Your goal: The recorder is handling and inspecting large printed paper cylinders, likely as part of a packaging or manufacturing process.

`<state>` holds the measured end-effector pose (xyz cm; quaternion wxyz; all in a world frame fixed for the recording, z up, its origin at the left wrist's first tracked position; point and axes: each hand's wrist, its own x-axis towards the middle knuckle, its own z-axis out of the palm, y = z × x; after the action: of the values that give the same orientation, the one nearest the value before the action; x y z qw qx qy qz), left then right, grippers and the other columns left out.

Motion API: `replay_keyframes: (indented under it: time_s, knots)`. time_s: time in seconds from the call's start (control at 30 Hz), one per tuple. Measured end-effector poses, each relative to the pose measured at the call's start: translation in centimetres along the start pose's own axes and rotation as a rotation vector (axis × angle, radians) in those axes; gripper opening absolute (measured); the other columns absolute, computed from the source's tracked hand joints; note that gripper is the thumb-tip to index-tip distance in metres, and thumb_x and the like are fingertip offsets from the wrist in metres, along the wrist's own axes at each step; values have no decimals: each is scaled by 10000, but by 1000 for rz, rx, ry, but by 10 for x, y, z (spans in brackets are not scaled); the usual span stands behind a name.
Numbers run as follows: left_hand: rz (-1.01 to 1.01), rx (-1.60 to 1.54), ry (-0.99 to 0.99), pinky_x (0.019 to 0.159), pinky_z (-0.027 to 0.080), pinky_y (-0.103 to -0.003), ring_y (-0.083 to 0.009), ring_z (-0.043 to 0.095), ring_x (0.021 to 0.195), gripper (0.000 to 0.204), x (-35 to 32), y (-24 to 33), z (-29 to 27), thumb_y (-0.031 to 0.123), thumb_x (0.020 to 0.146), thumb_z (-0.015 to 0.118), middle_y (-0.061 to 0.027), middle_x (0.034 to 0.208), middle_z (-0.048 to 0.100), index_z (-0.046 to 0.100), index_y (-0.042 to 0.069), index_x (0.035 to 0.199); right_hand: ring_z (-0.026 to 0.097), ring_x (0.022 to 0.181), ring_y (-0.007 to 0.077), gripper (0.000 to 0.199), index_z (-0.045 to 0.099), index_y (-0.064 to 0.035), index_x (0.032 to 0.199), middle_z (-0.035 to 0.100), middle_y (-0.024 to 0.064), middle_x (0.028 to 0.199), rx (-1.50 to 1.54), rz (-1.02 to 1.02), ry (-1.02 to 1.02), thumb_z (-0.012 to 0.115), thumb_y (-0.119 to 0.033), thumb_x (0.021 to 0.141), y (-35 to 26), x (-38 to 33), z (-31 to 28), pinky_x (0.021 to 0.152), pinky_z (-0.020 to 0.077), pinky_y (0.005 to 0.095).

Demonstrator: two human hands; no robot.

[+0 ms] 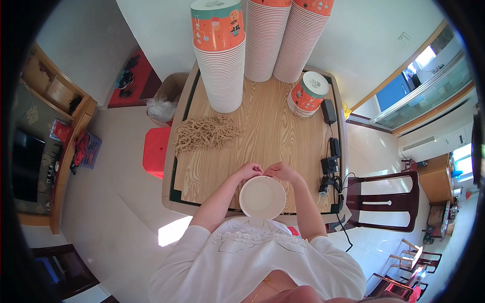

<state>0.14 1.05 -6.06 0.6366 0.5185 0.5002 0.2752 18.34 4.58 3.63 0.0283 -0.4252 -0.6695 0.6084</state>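
A white round paper bucket (262, 197) sits between my forearms at the near table edge, its open mouth facing up toward me. My left hand (250, 171) is closed at the far left of its rim, fingers curled inward. Opposite it, my right hand (283, 172) is closed in a pinch at the far right of the rim. The fingertips of both hands come close together against the bucket's far side. Whatever is between them is too small to make out. A loose pile of tan cords (207, 133) lies on the wooden table (268, 131), beyond my left hand.
Tall stacks of nested paper buckets (220, 76) stand at the table's far side, with a short orange bucket stack (309, 93) right of them. Black power adapters (330, 165) and cables line the right edge. A red stool (154, 151) and a dark chair (386, 201) flank the table.
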Motion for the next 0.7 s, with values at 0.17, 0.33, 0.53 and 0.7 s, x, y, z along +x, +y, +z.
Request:
replay_keyframes:
  time_s: [0.17, 0.33, 0.53, 0.7]
  knots:
    - [-8, 32, -7, 581, 467, -229, -94, 556, 635, 88, -3, 6, -1, 45, 718, 618, -38, 717, 608, 613, 26, 803, 517, 619, 89, 185, 649, -52, 827, 599, 35, 660, -26, -4, -2, 568, -205, 761, -3, -1, 0, 570, 421, 241]
    - [-16, 34, -5, 585, 468, -232, -95, 557, 639, 88, -4, 9, 1, 48, 716, 620, -38, 717, 608, 613, 26, 802, 526, 628, 93, 192, 651, -50, 812, 603, 38, 659, -33, -8, 8, 566, -215, 761, 1, 0, -2, 582, 426, 243]
    - [1, 9, 7, 578, 456, -234, -95, 552, 648, 95, -5, 1, -3, 72, 732, 613, -41, 724, 605, 606, 29, 817, 536, 721, 116, 207, 596, -47, 915, 597, 31, 794, 67, -21, -10, 605, -162, 742, -20, -10, 2, 659, 439, 251]
    - [-54, 12, 106, 562, 441, -231, -103, 540, 626, 93, -11, 24, -3, 105, 755, 594, -31, 706, 591, 593, 31, 811, 512, 731, 134, 233, 588, -73, 900, 545, 53, 814, -305, -334, 91, 649, -135, 684, -20, -11, 5, 642, 434, 256]
